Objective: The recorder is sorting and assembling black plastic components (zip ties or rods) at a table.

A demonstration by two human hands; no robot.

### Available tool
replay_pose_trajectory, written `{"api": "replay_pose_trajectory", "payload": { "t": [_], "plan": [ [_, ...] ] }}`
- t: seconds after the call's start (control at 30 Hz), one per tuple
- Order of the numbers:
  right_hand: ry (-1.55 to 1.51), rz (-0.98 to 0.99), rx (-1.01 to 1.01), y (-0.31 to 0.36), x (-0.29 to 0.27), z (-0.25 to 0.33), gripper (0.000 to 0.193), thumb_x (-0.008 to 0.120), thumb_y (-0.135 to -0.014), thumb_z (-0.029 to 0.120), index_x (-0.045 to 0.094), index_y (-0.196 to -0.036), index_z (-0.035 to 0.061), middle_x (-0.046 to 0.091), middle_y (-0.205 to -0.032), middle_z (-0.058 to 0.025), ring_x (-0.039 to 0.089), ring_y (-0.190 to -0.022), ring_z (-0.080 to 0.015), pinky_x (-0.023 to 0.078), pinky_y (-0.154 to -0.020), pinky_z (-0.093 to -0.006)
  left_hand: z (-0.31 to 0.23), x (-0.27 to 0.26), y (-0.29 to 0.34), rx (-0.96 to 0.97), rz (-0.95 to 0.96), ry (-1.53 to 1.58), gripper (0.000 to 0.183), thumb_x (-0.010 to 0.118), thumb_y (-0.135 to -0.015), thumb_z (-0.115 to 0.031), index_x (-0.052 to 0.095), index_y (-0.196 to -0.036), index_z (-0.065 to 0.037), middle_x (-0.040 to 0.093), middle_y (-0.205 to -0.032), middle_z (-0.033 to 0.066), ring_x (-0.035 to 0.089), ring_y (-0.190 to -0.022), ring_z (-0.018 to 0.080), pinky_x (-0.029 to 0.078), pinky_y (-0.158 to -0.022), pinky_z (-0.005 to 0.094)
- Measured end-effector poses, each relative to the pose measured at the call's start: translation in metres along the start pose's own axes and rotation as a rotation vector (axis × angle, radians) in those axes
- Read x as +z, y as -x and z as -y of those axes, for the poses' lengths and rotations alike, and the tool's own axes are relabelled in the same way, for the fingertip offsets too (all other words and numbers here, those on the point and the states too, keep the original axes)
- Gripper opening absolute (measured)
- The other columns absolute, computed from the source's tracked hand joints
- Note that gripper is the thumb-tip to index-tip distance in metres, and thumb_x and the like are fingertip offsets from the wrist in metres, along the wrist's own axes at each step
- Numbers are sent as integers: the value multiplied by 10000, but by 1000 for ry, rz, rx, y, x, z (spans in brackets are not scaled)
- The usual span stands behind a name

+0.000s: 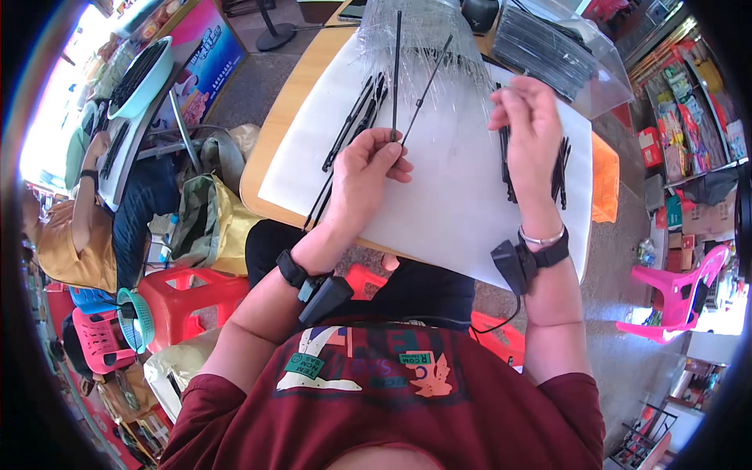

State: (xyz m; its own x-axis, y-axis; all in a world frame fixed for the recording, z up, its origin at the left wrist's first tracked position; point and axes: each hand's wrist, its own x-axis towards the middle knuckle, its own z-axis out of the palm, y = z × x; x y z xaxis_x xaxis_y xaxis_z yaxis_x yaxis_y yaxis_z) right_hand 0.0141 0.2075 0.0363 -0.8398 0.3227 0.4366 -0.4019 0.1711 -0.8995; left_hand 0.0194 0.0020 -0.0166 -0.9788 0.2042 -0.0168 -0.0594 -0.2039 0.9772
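My left hand [366, 168] is closed, thumb against fingers, on two thin black rods. One rod [397, 70] stands nearly upright; the other rod [427, 86], with small knots along it, leans to the right. My right hand [529, 117] is raised over the table's right part, its thumb and forefinger drawn together; anything between them is too small to make out. Beneath that hand lie black rods [504, 160], with another bunch [561, 172] beside them. More black rods [352, 121] lie left of my left hand. Beyond both hands spreads a heap of clear, thin filaments [423, 47].
White sheeting [446, 211] covers the wooden table [252, 176]. A clear plastic box [607, 90] stands at the far right, an orange basket [604, 176] beside the table. At left, another person's hand [99, 145] is near black rods and a pale basin [160, 74]. Red stools [176, 301] stand nearby.
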Motion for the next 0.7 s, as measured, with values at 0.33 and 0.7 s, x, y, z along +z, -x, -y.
{"api": "replay_pose_trajectory", "payload": {
  "t": [0.33, 0.7],
  "plan": [
    [-117, 104, 69, 0, -1, 3, 132, 548, -906, 92, 574, -1007, 11, 642, -849, -71, 554, -693, -75, 476, -623, -212, -2, -1, 2, -27, 0, -52, 186, 518, -924, -71, 537, -1065, 48, 597, -868, 77, 613, -724, 136, 520, -647, 250],
    [-163, 124, 67, 0, -4, 9, 287, 558, -884, 35, 447, -1147, 17, 647, -814, -97, 532, -626, -78, 462, -560, -218, 0, -2, 2, -8, 14, 9, 189, 518, -915, -66, 542, -1060, 54, 594, -866, 75, 617, -727, 124, 519, -648, 236]
  ]
}}
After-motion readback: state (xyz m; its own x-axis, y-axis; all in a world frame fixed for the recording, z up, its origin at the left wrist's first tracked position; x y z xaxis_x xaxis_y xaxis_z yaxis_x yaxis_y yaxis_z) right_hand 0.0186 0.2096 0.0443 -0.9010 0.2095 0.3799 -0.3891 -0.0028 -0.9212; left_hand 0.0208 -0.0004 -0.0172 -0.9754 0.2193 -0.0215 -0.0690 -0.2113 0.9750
